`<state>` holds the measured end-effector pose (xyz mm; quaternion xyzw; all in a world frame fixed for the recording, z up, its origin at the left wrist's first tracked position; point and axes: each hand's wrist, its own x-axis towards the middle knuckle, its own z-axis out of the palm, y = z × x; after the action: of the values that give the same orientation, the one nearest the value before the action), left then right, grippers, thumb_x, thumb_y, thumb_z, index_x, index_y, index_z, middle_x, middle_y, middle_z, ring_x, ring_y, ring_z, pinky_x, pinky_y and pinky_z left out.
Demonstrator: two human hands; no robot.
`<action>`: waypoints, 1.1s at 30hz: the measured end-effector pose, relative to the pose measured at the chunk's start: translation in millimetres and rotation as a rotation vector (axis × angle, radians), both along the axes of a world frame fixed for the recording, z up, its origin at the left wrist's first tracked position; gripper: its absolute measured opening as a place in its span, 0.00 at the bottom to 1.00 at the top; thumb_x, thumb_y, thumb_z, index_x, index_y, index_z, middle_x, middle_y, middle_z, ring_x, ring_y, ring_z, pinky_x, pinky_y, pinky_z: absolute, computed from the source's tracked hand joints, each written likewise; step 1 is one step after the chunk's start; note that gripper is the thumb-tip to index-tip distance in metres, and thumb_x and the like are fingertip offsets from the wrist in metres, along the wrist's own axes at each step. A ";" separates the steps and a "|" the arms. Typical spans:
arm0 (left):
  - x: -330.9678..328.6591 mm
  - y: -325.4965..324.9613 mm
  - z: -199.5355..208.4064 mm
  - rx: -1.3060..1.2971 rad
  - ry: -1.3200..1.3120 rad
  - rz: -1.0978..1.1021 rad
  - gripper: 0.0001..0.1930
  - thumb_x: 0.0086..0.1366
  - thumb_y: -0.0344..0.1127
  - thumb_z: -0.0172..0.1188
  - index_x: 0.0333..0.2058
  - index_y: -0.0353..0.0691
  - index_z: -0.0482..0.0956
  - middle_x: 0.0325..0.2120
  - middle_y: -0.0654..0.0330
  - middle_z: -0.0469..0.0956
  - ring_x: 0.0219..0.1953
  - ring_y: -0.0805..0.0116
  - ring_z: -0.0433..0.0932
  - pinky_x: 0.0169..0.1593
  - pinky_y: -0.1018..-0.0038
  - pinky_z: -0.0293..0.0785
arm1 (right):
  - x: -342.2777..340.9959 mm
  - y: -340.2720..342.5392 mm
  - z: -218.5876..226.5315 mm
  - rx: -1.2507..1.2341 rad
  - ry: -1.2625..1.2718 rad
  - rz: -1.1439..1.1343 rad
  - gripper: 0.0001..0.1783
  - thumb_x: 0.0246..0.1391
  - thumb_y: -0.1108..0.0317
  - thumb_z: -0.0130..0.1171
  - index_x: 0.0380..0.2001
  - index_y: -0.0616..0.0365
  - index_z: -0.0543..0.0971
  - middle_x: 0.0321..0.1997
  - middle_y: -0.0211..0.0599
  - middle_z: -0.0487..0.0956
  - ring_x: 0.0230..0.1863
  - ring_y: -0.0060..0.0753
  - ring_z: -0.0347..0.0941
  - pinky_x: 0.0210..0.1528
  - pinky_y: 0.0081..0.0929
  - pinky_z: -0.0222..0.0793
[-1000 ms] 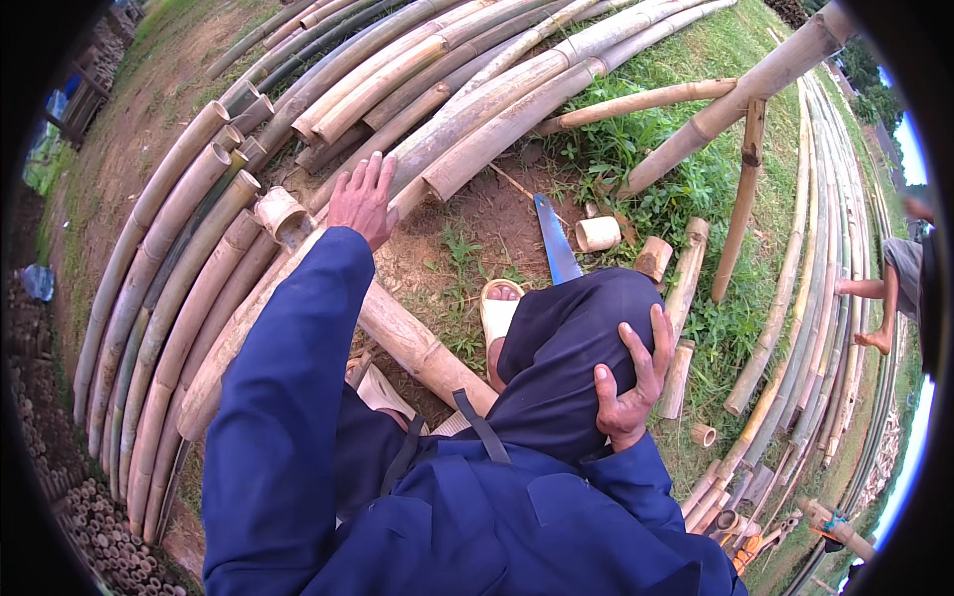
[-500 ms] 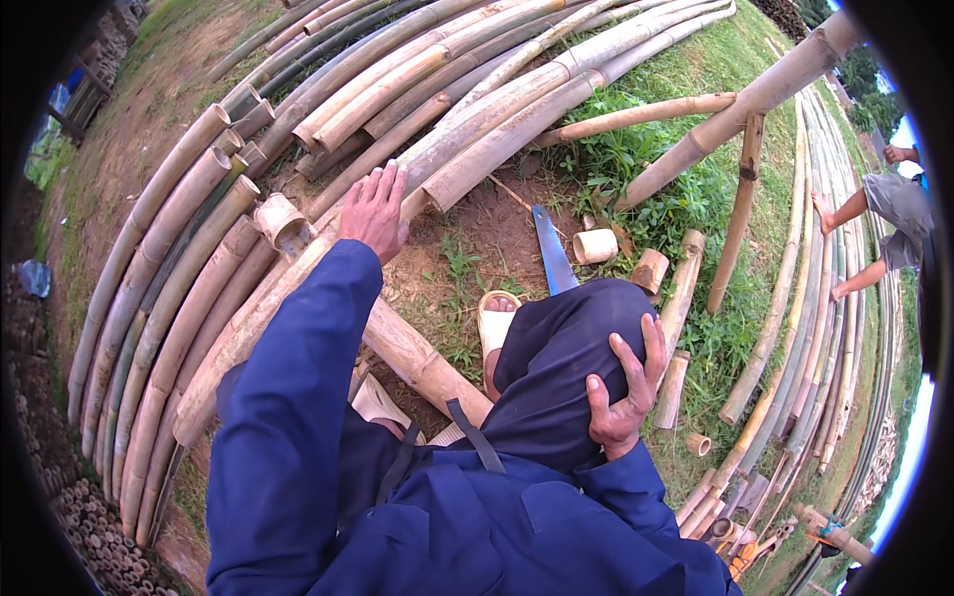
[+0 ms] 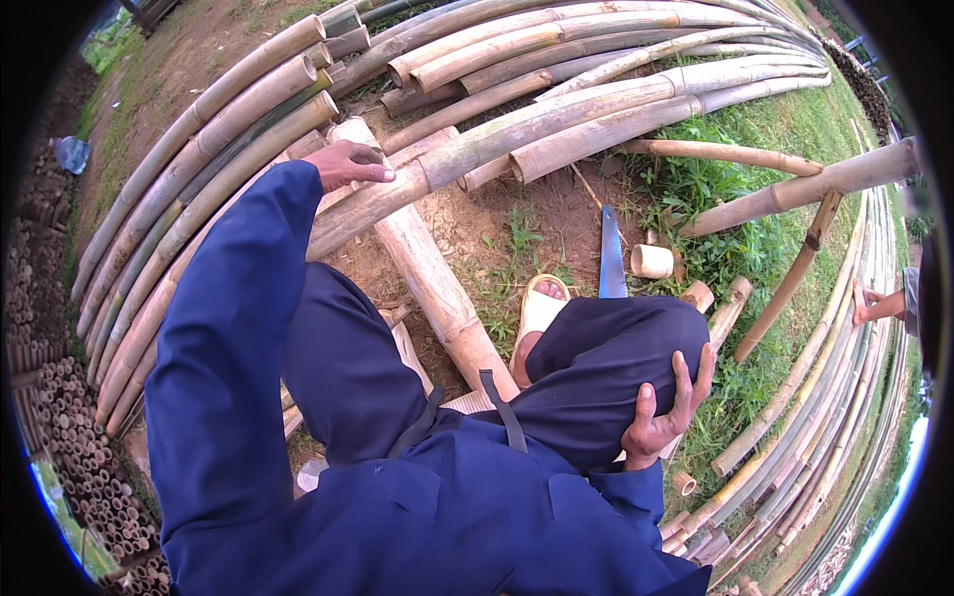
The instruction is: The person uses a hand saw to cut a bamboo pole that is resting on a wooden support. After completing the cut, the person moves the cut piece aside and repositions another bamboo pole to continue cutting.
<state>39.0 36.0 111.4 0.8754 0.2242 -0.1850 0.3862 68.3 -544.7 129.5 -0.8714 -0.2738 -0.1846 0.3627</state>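
A long bamboo pole slants up to the right from beside my left thigh. At its far edge my left hand has its fingers bent and closed against the pole; some fingertips are hidden. Under the pole a thick, shorter bamboo length runs crosswise from between my legs toward the pile. My right hand rests on my bent right knee, fingers apart, holding nothing. Beyond that knee a handsaw with a blue blade lies on the ground, its near end hidden. A short cut bamboo piece lies beside the blade.
Long bamboo poles are piled at the left and far side. More poles lie along the right, where another person's foot stands. A bamboo post frame rises at the right. Stacked bamboo ends fill the lower left.
My left hand has gone from lying flat on the pole to bent fingers at its far edge. The pole's near end no longer shows beside my left arm. The view has shifted.
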 end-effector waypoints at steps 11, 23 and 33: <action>-42.7 5.5 -59.7 -0.140 -0.004 -0.002 0.50 0.41 0.58 0.81 0.57 0.26 0.79 0.54 0.39 0.81 0.58 0.48 0.79 0.64 0.65 0.70 | -0.8 20.1 16.0 -0.059 0.016 0.038 0.28 0.56 0.62 0.63 0.60 0.58 0.80 0.78 0.55 0.63 0.80 0.63 0.52 0.79 0.59 0.45; -92.9 -8.0 4.0 -0.164 -0.095 0.032 0.35 0.50 0.44 0.80 0.52 0.26 0.82 0.44 0.52 0.86 0.48 0.62 0.82 0.57 0.66 0.74 | 4.1 70.3 22.8 -0.043 0.069 0.175 0.27 0.49 0.63 0.71 0.56 0.49 0.85 0.75 0.48 0.68 0.78 0.61 0.57 0.77 0.55 0.53; -137.6 28.2 -33.1 0.035 0.173 -0.010 0.49 0.44 0.55 0.83 0.61 0.30 0.78 0.54 0.43 0.83 0.58 0.52 0.80 0.65 0.64 0.71 | 7.0 56.7 23.2 -0.020 0.057 0.116 0.27 0.48 0.61 0.73 0.55 0.44 0.85 0.73 0.44 0.71 0.76 0.57 0.60 0.75 0.54 0.55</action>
<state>-98.7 64.2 78.3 0.8640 0.2555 -0.2577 0.3491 75.3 -487.9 152.7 -0.8626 -0.3150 -0.1356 0.3720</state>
